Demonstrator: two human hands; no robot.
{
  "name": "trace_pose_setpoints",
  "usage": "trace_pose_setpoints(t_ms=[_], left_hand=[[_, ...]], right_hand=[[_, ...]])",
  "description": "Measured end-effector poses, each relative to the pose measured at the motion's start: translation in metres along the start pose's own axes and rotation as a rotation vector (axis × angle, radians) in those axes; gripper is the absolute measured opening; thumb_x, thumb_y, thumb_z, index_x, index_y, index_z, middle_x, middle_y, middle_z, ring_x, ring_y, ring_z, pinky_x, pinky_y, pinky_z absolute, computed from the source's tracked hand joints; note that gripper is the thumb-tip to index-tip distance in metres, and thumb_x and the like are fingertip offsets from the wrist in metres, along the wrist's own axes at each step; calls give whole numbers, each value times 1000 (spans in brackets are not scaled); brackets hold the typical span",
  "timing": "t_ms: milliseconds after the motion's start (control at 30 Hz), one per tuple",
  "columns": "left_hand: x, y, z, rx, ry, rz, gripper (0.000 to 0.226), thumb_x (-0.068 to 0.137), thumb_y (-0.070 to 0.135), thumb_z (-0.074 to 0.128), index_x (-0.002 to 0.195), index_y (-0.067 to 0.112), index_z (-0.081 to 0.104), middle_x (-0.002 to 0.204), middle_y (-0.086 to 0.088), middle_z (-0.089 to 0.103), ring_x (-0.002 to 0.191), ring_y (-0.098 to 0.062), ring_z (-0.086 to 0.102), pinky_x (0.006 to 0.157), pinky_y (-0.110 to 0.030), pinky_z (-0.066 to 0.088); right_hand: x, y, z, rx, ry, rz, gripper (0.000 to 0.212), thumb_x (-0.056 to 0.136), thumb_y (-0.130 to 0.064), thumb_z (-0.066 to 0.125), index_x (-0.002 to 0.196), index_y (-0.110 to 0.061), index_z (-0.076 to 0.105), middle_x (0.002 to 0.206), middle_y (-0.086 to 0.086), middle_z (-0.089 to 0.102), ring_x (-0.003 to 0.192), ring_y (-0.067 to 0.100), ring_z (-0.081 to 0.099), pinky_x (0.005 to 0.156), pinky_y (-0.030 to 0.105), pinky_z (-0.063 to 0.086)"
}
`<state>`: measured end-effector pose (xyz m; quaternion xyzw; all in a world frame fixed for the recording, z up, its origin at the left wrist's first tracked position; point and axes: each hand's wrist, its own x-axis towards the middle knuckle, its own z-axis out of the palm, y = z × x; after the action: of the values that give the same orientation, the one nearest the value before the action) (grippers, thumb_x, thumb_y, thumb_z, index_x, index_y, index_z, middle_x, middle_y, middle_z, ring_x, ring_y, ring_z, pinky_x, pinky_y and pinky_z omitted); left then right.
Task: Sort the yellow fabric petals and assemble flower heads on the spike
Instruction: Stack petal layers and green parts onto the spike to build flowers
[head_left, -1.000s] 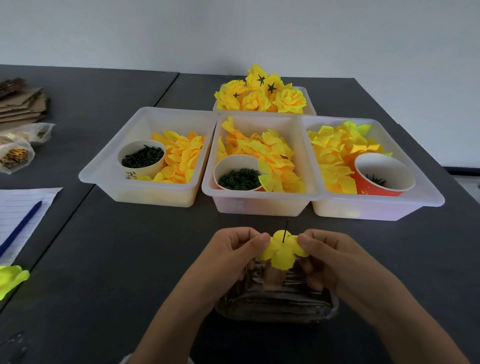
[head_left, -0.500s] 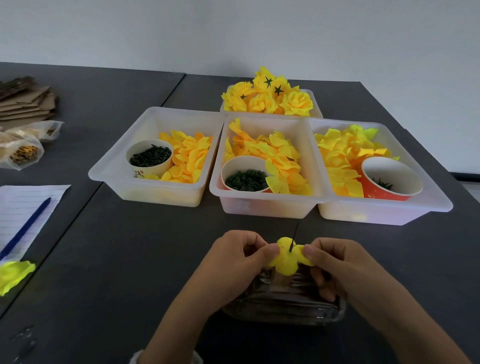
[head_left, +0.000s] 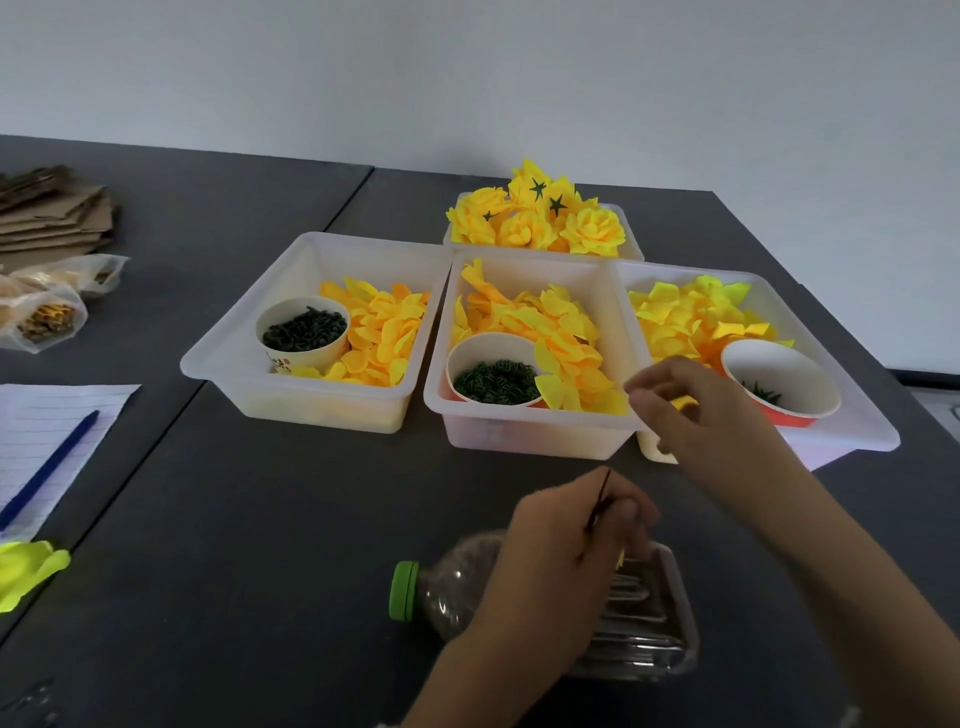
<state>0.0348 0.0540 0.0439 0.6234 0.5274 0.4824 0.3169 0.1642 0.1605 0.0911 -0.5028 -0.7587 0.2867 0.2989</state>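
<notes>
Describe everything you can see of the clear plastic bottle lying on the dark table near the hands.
The clear plastic bottle lies on its side on the dark table, its bright green screw cap pointing left and closed. The body is ribbed and transparent, and seems to hold something grainy and dark near the neck. The left hand covers its middle and rests over it, pinching a thin dark spike that rises above the bottle. The spike's base is hidden.

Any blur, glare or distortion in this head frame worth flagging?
Head view: the right hand is motion-blurred over the bins; the left hand gripping the spike is sharper; glare streaks the clear bottle; wide-angle bending tilts the table edges; light is soft, shadows faint.
</notes>
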Motion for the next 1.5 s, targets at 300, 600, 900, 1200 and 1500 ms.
trace_pose_setpoints(t_ms=[300, 600, 900, 1200, 1500], left_hand=[[-3, -18, 14, 118, 34, -92, 12, 91, 32, 50, 93, 30, 61, 83, 17, 65, 81, 1, 59, 80, -30, 50], [-3, -23, 19, 197, 85, -136, 28, 77, 50, 46, 101, 39, 55, 88, 16, 69, 82, -5, 62, 74, -28, 50], [-3, -25, 21, 228, 116, -113, 31, 75, 51, 42, 103, 40, 52, 93, 17, 67, 83, -3, 60, 74, -25, 49], [-4, -25, 20, 232, 93, -118, 21, 81, 46, 49, 100, 38, 54, 90, 18, 67, 80, -1, 60, 73, -24, 50], [-4, -26, 18, 183, 12, -196, 14, 87, 45, 60, 99, 42, 55, 89, 21, 66, 84, 4, 61, 82, -23, 53]], right_hand=[[91, -33, 69, -357, -145, -309, 18, 90, -9, 54, 91, -17, 70, 98, 3, 61, 87, 16, 54, 79, 29, 45], [127, -36, 115, -953, -636, -180, 38, 91, -13, 55, 128, -20, 51, 98, 2, 49, 120, 27, 44, 107, 43, 24], [128, -25, 104, -796, -661, -274, 10, 91, -21, 57, 81, -20, 56, 79, -4, 52, 66, 6, 43, 55, 19, 31], [126, -26, 105, -698, -544, -313, 21, 90, -30, 62, 78, -13, 62, 78, 1, 60, 74, 16, 55, 59, 21, 39], [58, -53, 18, -95, -330, -428, 7, 87, -32, 66, 84, -26, 68, 80, -11, 66, 72, 7, 56, 62, 16, 42]])
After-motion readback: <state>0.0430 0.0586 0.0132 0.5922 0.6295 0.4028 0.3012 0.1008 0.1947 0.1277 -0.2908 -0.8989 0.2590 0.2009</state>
